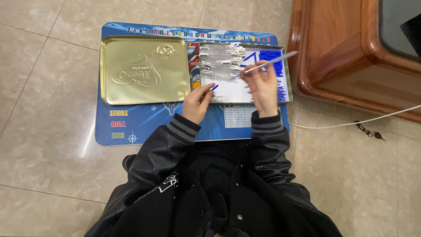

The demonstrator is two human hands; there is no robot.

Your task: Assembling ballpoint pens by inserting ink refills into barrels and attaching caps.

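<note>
The right hand (263, 87) pinches a thin stick (267, 63) pointing to two o'clock over the tin (286, 74); the left hand (198, 102), loosely curled, rests at the tin's eight o'clock beside the gold lid (144, 70).

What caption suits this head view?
Right hand lifts a thin stick over an open tin; left hand beside it.
</note>
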